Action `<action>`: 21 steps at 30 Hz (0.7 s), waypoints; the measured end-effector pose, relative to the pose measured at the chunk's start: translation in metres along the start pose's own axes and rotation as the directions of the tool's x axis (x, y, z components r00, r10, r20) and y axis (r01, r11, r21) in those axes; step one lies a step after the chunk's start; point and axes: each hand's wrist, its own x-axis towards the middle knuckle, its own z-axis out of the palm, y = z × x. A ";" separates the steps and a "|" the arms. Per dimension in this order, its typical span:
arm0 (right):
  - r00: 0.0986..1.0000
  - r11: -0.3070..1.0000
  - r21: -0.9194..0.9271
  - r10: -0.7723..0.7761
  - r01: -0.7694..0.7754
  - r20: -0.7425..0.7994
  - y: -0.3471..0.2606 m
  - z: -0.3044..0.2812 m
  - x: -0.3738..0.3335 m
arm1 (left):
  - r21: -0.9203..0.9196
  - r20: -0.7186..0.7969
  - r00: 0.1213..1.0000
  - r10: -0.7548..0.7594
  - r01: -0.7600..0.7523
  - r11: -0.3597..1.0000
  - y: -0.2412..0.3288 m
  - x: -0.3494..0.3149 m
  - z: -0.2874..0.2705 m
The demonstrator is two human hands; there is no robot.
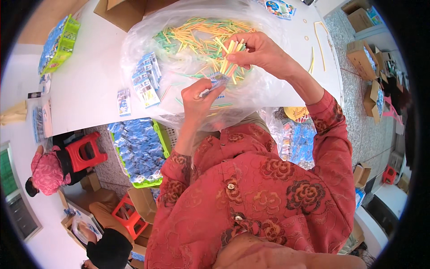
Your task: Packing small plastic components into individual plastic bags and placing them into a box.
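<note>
My right hand point(265, 56) is closed round a small bunch of thin coloured sticks point(230, 57), mostly yellow with some pink and green. Just below it, my left hand point(195, 98) pinches a small blue-and-white plastic packet point(218, 79). The lower ends of the bunch are close to the packet's top; I cannot tell whether any are inside. Beyond both hands, a loose pile of yellow, orange and green sticks point(197, 32) lies on a clear plastic sheet point(134, 41). Several printed packets point(146, 80) overlap to the left of my left hand.
A green basket point(162, 139) of blue packets stands below the table edge, left of my lap. Another green basket point(68, 42) sits on the white table point(96, 85) at far left. A cardboard box point(118, 15) is at the back. Two people work near red stools point(87, 151) at left.
</note>
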 end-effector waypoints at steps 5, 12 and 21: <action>0.997 0.997 -0.062 -0.044 0.041 -0.056 -0.003 -0.007 0.003 | -0.016 0.009 0.998 0.059 -0.058 0.998 -0.004 0.007 0.005; 0.908 0.904 -0.342 -0.348 0.258 -0.233 -0.003 0.008 -0.009 | -0.068 -0.015 1.000 0.000 -0.001 0.998 -0.016 0.006 0.014; 0.888 0.794 -0.482 -0.455 0.370 -0.068 0.011 0.011 -0.009 | -0.228 -0.028 0.995 -0.092 0.083 0.970 -0.014 0.013 0.021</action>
